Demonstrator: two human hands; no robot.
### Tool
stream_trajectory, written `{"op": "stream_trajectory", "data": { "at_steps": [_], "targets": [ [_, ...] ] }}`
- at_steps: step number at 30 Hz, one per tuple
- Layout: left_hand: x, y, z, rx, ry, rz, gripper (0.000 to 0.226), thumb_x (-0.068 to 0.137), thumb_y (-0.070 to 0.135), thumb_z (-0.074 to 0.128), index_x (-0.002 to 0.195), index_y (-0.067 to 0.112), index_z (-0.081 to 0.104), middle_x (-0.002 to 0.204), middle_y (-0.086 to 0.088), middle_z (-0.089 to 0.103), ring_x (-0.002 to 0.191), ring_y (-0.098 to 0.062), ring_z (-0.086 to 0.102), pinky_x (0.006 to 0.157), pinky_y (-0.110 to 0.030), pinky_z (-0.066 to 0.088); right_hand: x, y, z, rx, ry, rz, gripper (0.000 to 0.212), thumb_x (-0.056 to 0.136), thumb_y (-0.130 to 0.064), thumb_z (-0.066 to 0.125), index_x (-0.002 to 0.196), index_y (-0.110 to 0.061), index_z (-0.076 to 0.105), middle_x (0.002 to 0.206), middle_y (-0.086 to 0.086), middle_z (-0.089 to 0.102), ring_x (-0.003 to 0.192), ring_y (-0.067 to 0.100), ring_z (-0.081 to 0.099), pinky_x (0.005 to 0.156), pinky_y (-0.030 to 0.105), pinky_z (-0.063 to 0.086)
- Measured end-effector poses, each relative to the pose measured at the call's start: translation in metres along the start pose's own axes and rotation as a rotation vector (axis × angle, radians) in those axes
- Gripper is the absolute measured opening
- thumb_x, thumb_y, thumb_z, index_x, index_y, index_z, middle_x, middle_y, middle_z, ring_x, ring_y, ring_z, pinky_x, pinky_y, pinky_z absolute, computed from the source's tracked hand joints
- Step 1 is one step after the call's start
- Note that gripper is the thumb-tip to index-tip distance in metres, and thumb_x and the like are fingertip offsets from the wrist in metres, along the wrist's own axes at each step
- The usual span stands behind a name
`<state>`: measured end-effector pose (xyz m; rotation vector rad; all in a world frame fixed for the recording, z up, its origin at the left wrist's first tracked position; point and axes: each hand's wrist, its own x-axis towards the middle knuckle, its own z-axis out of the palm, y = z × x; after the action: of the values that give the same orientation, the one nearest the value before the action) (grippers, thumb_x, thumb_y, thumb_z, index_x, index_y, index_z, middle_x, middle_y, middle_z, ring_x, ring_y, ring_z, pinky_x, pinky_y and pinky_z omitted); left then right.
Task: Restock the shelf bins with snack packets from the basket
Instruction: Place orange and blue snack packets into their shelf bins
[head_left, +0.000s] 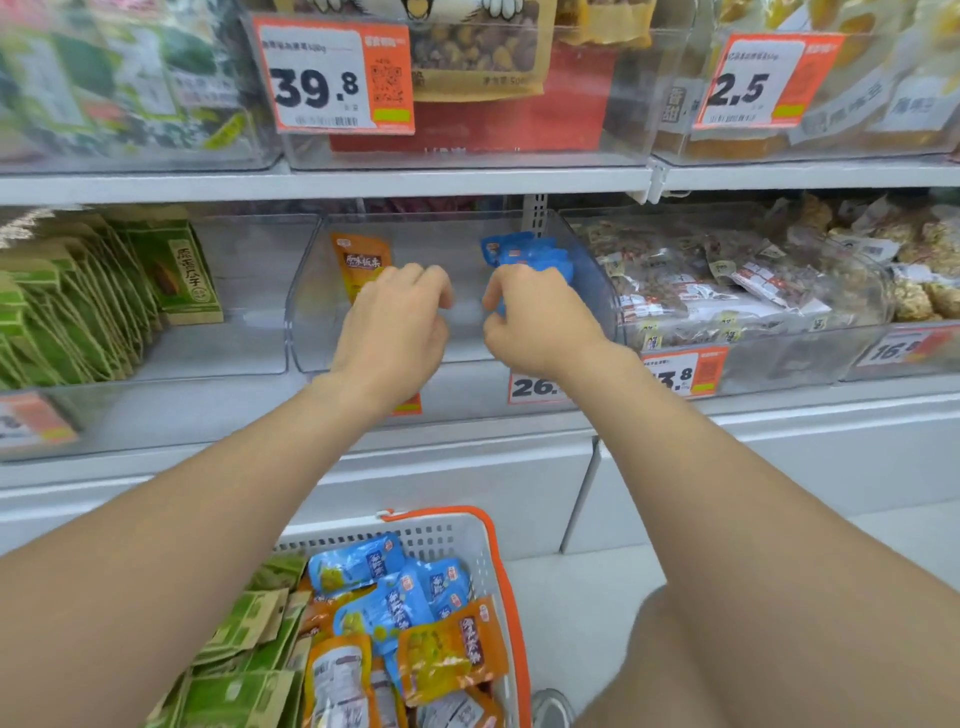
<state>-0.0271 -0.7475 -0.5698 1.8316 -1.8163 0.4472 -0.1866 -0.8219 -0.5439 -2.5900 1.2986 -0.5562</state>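
Both hands reach into a clear shelf bin (306, 291) on the middle shelf. My right hand (535, 317) grips a bunch of blue snack packets (530, 257) at the bin's right side. My left hand (397, 322) has its fingers curled in front of an orange packet (358, 260) standing at the bin's back left; whether it holds that packet is hidden. Below, a white basket with an orange rim (493, 566) holds blue packets (384, 587), orange packets (452, 649) and green packets (244, 634).
A bin of green packets (104, 296) stands to the left, and a bin of mixed clear packets (727, 280) to the right. Orange price tags (332, 78) hang on the upper bins. A grey shoe (550, 709) shows beside the basket on the floor.
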Motion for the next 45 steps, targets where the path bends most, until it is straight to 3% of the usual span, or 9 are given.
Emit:
{"op": "stream_trajectory", "data": {
  "at_steps": [5, 10, 14, 19, 26, 29, 33, 38, 45],
  "targets": [
    [-0.070, -0.020, -0.023, 0.117, 0.005, 0.304, 0.009, 0.082, 0.008, 0.061, 0.088, 0.012, 0.057, 0.080, -0.010, 0.058, 0.075, -0.037, 0.054, 0.059, -0.046, 0.043, -0.038, -0.046, 0.003, -0.095, -0.442, -0.096, 0.022, 0.087, -0.020, 0.058, 0.097, -0.016, 0.077, 0.090, 0.005, 0.075, 0.086, 0.026, 0.066, 0.084, 0.039, 0.060],
    [-0.132, -0.041, -0.024, 0.186, -0.437, 0.241, 0.023, 0.089, 0.026, 0.062, 0.111, 0.028, 0.055, 0.098, 0.003, 0.072, 0.084, -0.029, 0.070, 0.055, -0.035, 0.045, -0.073, -0.093, 0.035, -0.300, -0.920, -0.178, 0.043, 0.096, -0.028, 0.062, 0.139, -0.026, 0.057, 0.120, 0.002, 0.069, 0.096, 0.020, 0.071, 0.087, 0.038, 0.060],
    [-0.156, -0.057, -0.010, 0.133, -0.883, -0.079, 0.034, 0.091, 0.037, 0.060, 0.125, 0.031, 0.057, 0.102, 0.007, 0.061, 0.099, -0.022, 0.063, 0.077, -0.038, 0.054, -0.086, -0.107, 0.064, -0.408, -0.979, -0.246, 0.055, 0.098, -0.022, 0.058, 0.151, -0.030, 0.047, 0.142, 0.000, 0.058, 0.120, 0.025, 0.062, 0.101, 0.043, 0.054],
    [-0.183, -0.071, 0.026, 0.088, -1.164, -0.238, 0.052, 0.093, 0.018, 0.060, 0.144, 0.028, 0.053, 0.136, -0.002, 0.055, 0.122, -0.025, 0.058, 0.095, -0.036, 0.052, -0.085, -0.109, 0.094, -0.531, -1.054, -0.236, 0.045, 0.095, -0.019, 0.058, 0.140, -0.021, 0.061, 0.129, 0.004, 0.066, 0.106, 0.025, 0.068, 0.096, 0.045, 0.058],
    [-0.212, -0.092, 0.099, 0.035, -1.202, -0.240, 0.056, 0.085, 0.034, 0.066, 0.139, 0.032, 0.049, 0.130, 0.003, 0.061, 0.100, -0.019, 0.058, 0.090, -0.040, 0.058, -0.069, -0.124, 0.113, -0.605, -1.062, -0.316, 0.021, 0.098, -0.021, 0.054, 0.115, -0.018, 0.065, 0.091, 0.002, 0.060, 0.082, 0.022, 0.063, 0.091, 0.043, 0.059],
    [-0.242, -0.136, 0.167, -0.018, -1.205, -0.267, 0.071, 0.077, 0.040, 0.069, 0.144, 0.045, 0.043, 0.129, 0.016, 0.055, 0.105, -0.015, 0.063, 0.086, -0.041, 0.061, -0.063, -0.131, 0.113, -0.619, -1.070, -0.342, 0.024, 0.099, -0.027, 0.059, 0.121, -0.021, 0.065, 0.095, -0.001, 0.062, 0.077, 0.019, 0.062, 0.086, 0.040, 0.058],
    [-0.258, -0.162, 0.212, -0.093, -1.163, -0.163, 0.027, 0.082, 0.048, 0.064, 0.108, 0.050, 0.056, 0.103, 0.016, 0.059, 0.083, -0.010, 0.064, 0.070, -0.040, 0.063, -0.057, -0.136, 0.118, -0.618, -1.110, -0.356, 0.031, 0.098, -0.029, 0.061, 0.129, -0.024, 0.067, 0.108, -0.001, 0.065, 0.081, 0.019, 0.067, 0.090, 0.042, 0.059],
    [-0.218, -0.082, 0.108, -0.043, -1.205, -0.171, 0.022, 0.095, 0.021, 0.065, 0.115, 0.019, 0.056, 0.109, 0.004, 0.050, 0.103, -0.023, 0.055, 0.080, -0.032, 0.044, -0.056, -0.141, 0.115, -0.678, -1.122, -0.446, 0.037, 0.099, -0.036, 0.064, 0.136, -0.026, 0.062, 0.118, -0.005, 0.062, 0.078, 0.016, 0.062, 0.093, 0.042, 0.059],
    [-0.227, -0.066, 0.105, 0.023, -1.253, -0.132, 0.065, 0.101, 0.038, 0.065, 0.159, 0.026, 0.037, 0.153, -0.005, 0.050, 0.137, -0.025, 0.050, 0.106, -0.040, 0.047, -0.059, -0.143, 0.102, -0.632, -1.116, -0.391, 0.053, 0.101, -0.035, 0.062, 0.151, -0.023, 0.050, 0.138, 0.000, 0.061, 0.085, 0.016, 0.065, 0.091, 0.039, 0.058]
  ]
}}
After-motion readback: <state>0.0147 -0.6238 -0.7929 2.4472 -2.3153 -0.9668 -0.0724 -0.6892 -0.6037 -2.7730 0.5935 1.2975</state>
